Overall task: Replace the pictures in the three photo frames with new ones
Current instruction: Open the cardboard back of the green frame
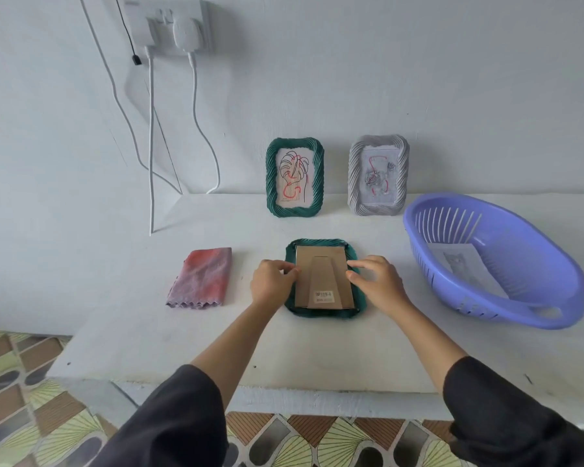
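Observation:
A green photo frame (321, 243) lies face down in the middle of the white table, its brown cardboard back (324, 281) with folded stand facing up. My left hand (272, 284) pinches at the back's left edge with curled fingers. My right hand (376, 283) does the same at its right edge. A second green frame (295, 178) with a leaf drawing stands against the wall. Beside it stands a grey frame (378, 176) with a rose drawing. A loose picture sheet (466, 266) lies in the purple basket.
The purple plastic basket (499, 311) sits at the right of the table (317, 348). A folded pink-grey cloth (201, 278) lies to the left of the frame. White cables (151, 146) hang from a wall socket at the back left. Patterned floor shows below the table's front edge.

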`<state>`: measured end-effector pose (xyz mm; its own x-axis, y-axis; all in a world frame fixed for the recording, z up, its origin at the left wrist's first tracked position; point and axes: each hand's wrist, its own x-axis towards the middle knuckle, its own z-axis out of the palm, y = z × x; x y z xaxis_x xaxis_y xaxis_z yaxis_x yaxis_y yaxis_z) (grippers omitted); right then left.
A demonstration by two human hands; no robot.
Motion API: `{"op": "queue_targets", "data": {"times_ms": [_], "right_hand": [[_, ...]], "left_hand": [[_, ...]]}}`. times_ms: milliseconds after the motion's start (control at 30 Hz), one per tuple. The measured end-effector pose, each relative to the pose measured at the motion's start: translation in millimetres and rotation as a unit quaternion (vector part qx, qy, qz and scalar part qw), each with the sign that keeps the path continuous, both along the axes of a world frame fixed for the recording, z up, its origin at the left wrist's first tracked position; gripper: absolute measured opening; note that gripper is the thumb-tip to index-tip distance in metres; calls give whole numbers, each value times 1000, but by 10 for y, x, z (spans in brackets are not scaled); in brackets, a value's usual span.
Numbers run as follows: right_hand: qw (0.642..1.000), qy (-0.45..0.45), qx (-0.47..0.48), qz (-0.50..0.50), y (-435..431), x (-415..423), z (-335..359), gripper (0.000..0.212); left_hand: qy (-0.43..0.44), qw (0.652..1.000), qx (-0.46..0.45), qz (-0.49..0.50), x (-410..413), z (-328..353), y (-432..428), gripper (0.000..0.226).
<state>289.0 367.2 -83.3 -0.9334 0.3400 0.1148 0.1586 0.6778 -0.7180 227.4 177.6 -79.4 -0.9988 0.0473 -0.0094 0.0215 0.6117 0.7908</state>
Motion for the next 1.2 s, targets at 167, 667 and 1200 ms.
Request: {"op": "queue_targets", "data": {"times_ms": [167, 667, 1200], "right_hand": [[997, -11, 68, -19, -66, -18, -101, 33], [997, 0, 81, -18, -70, 14, -105, 35], [997, -13, 70, -11, -76, 39, -78, 37]], "left_hand": [[-5, 1000, -27, 14, -34, -16, 57, 18], [-53, 997, 21, 60, 4, 196, 140, 17], [-85, 989, 119, 16, 13, 254, 123, 31]]}}
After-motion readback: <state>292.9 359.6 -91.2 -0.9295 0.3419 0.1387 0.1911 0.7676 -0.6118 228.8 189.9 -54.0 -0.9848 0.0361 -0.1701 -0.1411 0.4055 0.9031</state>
